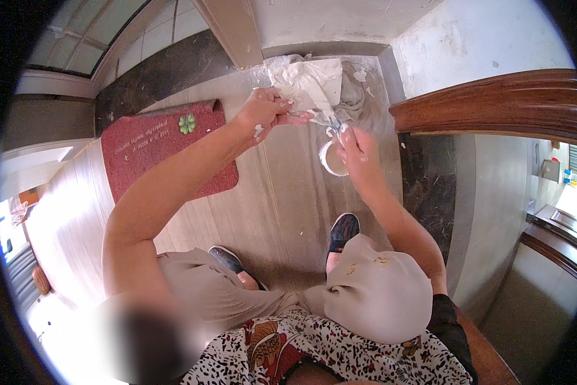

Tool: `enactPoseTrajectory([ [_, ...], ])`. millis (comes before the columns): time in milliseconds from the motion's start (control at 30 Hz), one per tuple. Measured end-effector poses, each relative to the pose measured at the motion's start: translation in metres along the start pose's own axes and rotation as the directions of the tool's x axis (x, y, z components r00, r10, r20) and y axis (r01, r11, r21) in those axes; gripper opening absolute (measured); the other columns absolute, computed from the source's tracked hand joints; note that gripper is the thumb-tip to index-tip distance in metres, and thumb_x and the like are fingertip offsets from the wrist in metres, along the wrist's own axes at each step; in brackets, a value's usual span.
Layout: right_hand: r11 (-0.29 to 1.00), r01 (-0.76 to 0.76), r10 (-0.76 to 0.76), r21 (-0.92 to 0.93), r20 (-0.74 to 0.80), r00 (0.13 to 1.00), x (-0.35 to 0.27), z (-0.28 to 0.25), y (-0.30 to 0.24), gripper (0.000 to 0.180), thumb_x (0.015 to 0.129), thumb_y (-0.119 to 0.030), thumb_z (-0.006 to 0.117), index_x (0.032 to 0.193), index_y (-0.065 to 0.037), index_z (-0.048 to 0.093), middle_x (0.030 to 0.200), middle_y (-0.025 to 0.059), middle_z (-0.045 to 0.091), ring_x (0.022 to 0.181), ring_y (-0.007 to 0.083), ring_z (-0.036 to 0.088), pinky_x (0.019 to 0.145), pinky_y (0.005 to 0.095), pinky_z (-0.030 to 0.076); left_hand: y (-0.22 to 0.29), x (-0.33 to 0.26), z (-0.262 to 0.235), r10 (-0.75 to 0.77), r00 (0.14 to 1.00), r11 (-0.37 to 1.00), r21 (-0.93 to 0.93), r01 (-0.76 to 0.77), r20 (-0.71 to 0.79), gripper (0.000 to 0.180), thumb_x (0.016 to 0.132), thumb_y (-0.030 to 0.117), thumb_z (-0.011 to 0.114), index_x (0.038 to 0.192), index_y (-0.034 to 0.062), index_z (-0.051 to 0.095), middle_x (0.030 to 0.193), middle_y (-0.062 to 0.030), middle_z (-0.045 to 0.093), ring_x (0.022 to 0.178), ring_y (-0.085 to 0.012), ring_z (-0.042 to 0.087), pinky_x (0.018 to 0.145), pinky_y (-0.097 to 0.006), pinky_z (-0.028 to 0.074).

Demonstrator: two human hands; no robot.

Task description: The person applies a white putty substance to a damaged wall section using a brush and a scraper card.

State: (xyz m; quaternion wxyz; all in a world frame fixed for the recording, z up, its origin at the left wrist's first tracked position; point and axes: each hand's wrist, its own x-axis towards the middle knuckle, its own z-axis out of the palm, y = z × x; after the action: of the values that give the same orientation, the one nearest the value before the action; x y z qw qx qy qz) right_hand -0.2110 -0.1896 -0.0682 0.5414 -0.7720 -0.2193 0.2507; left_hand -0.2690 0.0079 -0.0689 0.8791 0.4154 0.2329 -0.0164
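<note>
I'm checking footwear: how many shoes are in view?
2: the left shoe, lower in the picture than the mat, and the right shoe, below the tub.

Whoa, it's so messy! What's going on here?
A person is handling a tool smeared with white stuff. Their right hand grips the tool. Their left hand, also smeared white, is out beside it; I can't tell whether it holds anything. Beyond the hands lies white-smeared sheeting by the wall. A white tub stands near the right hand, and a red mat lies to the left.
</note>
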Motion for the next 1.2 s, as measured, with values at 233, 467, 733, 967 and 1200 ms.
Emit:
enactPoseTrajectory([
  [233,0.998,-0.061,0.064,0.025,-0.111,0.992,-0.001,-0.004,-0.012,0.025,0.082,-0.014,0.039,0.065,0.002,0.049,0.057,0.0096,0.051,0.046,0.0158,0.047,0.045,0.0297,0.036,0.000,0.002,-0.005,-0.052,0.999,0.995,0.085,0.053,-0.011,0.024,0.079,-0.003,0.040,0.100,-0.0167,0.038,0.098,-0.0227,0.050,0.085,-0.0324,0.055,0.077,-0.035,0.048],
  [467,0.724,0.384,-0.460,-0.573,0.013,0.888,0.004,-0.008,-0.017,0.018,0.080,-0.014,0.044,0.067,-0.001,0.045,0.057,0.0165,0.050,0.054,0.0343,0.050,0.047,0.0401,0.036,0.008,0.002,-0.006,-0.118,0.993,0.989,0.096,0.114,0.028,0.024,0.080,-0.001,0.042,0.100,-0.0136,0.041,0.098,-0.0216,0.050,0.084,-0.0300,0.056,0.077,-0.034,0.048],
  [733,0.771,0.286,-0.307,-0.569,0.062,0.950,0.034,-0.005,-0.054,0.017,0.077,-0.016,0.047,0.068,-0.001,0.047,0.055,0.0178,0.047,0.056,0.0349,0.049,0.048,0.0412,0.035,0.009,-0.001,-0.004,-0.107,0.993,0.975,0.203,0.095,0.049,0.025,0.078,-0.002,0.042,0.100,-0.0134,0.041,0.094,-0.0218,0.052,0.081,-0.0296,0.057,0.073,-0.034,0.050],
  [967,0.646,0.368,-0.276,-0.669,0.245,0.929,0.072,-0.041,-0.073,0.025,0.074,-0.018,0.049,0.059,0.001,0.052,0.055,0.0195,0.048,0.053,0.0360,0.048,0.050,0.0399,0.038,0.013,0.001,-0.013,-0.134,0.991,0.955,0.269,0.124,0.017,0.025,0.077,-0.002,0.044,0.098,-0.0151,0.042,0.089,-0.0226,0.053,0.076,-0.0300,0.058,0.066,-0.033,0.052],
  [1200,0.689,0.371,-0.173,-0.623,0.357,0.918,0.101,-0.027,-0.101,0.032,0.073,-0.025,0.050,0.059,0.003,0.053,0.051,0.0191,0.048,0.048,0.0319,0.048,0.049,0.0385,0.037,0.015,-0.001,-0.009,-0.184,0.982,0.941,0.295,0.163,0.044,0.024,0.077,-0.002,0.044,0.097,-0.0154,0.042,0.088,-0.0228,0.054,0.073,-0.0298,0.058,0.062,-0.033,0.053],
])
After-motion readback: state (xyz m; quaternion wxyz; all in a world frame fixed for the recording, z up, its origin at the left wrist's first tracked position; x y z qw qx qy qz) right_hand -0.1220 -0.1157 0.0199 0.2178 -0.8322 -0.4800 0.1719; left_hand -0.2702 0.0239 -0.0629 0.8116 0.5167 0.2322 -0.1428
